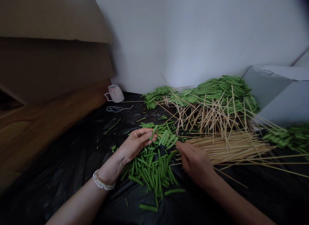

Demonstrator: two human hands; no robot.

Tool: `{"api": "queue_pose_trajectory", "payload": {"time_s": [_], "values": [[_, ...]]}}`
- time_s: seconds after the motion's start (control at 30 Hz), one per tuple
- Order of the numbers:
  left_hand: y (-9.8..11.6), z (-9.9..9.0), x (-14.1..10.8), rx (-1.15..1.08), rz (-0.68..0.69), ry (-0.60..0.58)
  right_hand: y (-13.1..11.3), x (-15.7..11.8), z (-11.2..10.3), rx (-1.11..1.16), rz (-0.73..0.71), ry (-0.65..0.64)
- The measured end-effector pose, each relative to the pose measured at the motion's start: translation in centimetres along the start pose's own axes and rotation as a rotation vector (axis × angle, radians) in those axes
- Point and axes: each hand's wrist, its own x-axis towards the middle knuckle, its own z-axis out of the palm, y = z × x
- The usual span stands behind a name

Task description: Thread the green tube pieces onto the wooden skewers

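Note:
Between thumb and fingers my left hand [138, 141] pinches a short piece of green bean [153, 132]. My right hand [194, 159] is closed on a thin wooden skewer, mostly hidden, that carries several bean pieces [166, 139] side by side. The held bean piece is at the left end of this row; whether the skewer goes through it I cannot tell. Below both hands lies a loose heap of cut green beans [152, 170]. A bundle of bare wooden skewers [229, 147] lies just right of my right hand.
Filled bean skewers [217, 92] are piled against the white wall, their sticks pointing toward me. More lie at the far right [289, 138], beside a white box [277, 89]. A mug [115, 93] and a pale string [118, 109] are at back left, near a big cardboard box [55, 63]. Black plastic sheeting [72, 180] covers the surface.

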Motion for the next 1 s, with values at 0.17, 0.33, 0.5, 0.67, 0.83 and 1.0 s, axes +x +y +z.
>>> {"api": "queue_pose_trajectory", "payload": {"time_s": [0.17,0.33,0.5,0.67,0.83,1.0], "values": [[0.17,0.26,-0.16,-0.021,-0.031,0.010,-0.02,-0.10,0.16,0.005,0.012,-0.028],[0.27,0.49,-0.25,-0.040,-0.039,0.028,0.03,-0.19,0.30,-0.004,0.027,-0.050],[0.24,0.51,-0.26,-0.042,-0.039,0.020,0.02,-0.25,0.38,-0.011,0.030,-0.068],[0.24,0.61,-0.32,-0.019,-0.029,0.040,0.01,-0.37,0.42,-0.008,0.045,-0.085],[0.21,0.59,-0.26,0.029,-0.012,0.078,0.00,-0.52,0.49,-0.015,0.069,-0.116],[-0.07,0.49,-0.21,0.190,0.070,0.093,-0.16,-0.54,0.62,0.015,0.092,-0.143]]}}
